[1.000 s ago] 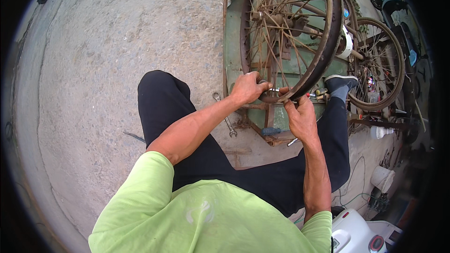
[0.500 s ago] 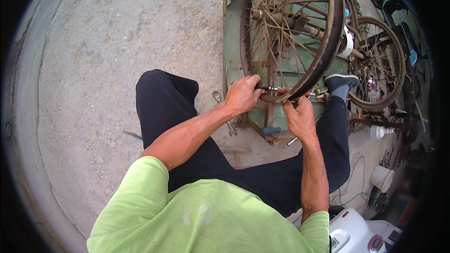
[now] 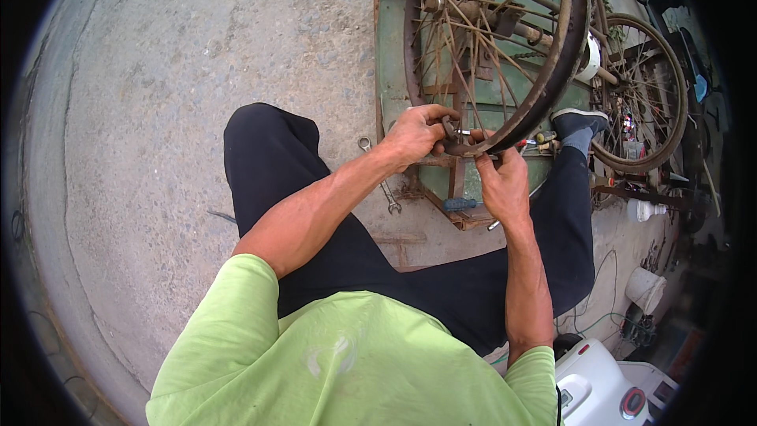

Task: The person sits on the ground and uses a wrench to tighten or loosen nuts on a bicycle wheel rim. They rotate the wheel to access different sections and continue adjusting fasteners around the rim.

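A rusty spoked wheel stands upright in front of me, its near rim between my hands. My left hand is at the left side of the rim, fingers closed on a small dark metal piece whose exact kind I cannot make out. My right hand pinches the lowest part of the rim, thumb beneath and fingers partly hidden behind it. Thin rusty spokes run from the rim up to the hub.
A green metal panel lies under the wheel, with a blue-handled tool on its near edge. A combination wrench rests on the concrete. A second spoked wheel is at right. A white machine stands at lower right.
My left hand has shifted slightly up and left, and the dark piece at its fingertips is turned more upright. My right hand stays on the rim. The view has shifted a little.
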A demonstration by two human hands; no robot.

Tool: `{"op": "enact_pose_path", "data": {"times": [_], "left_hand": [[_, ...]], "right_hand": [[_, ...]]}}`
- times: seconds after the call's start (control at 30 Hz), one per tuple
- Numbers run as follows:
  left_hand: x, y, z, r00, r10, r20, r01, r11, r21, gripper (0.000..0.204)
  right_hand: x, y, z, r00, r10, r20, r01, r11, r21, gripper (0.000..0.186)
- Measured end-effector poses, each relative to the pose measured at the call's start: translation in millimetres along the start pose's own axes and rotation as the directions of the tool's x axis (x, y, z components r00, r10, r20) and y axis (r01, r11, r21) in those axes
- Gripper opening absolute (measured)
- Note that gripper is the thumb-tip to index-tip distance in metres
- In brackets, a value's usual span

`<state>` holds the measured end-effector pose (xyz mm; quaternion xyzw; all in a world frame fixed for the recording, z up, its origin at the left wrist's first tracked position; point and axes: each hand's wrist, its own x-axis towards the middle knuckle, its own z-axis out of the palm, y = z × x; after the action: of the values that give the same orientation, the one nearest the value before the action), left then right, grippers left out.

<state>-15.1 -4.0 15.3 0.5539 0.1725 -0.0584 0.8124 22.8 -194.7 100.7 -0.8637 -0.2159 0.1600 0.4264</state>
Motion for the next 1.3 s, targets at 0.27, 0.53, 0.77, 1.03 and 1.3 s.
{"op": "enact_pose_path", "data": {"times": [0.27, 0.53, 0.77, 1.03, 1.3], "left_hand": [[2.9, -8.1, 4.1, 0.981, 0.170, -0.089, -0.135, 0.941, 0.312, 0.035], [2.8, 12.6, 2.8, 0.954, 0.301, -0.001, -0.179, 0.568, 0.803, 0.027], [6.6, 20.0, -1.5, 0.958, 0.286, 0.034, -0.192, 0.545, 0.816, 0.031], [15.0, 14.3, -5.6, 0.976, 0.204, 0.082, -0.175, 0.497, 0.850, 0.031], [20.5, 19.0, -9.3, 0.974, 0.145, 0.174, -0.226, 0.579, 0.783, 0.035]], "right_hand": [[-0.4, 5.7, 5.8, 1.000, -0.002, -0.014, 0.002, 1.000, 0.002, 0.029], [0.1, 18.4, 16.0, 0.996, -0.046, -0.076, 0.048, 0.998, 0.035, 0.026], [-0.4, 17.7, 20.5, 0.995, -0.056, -0.088, 0.060, 0.997, 0.044, 0.028], [-2.5, 15.7, 20.5, 0.998, -0.013, -0.068, 0.015, 1.000, 0.027, 0.033], [-2.3, 17.9, 21.8, 0.993, -0.057, -0.102, 0.059, 0.998, 0.017, 0.032]]}}
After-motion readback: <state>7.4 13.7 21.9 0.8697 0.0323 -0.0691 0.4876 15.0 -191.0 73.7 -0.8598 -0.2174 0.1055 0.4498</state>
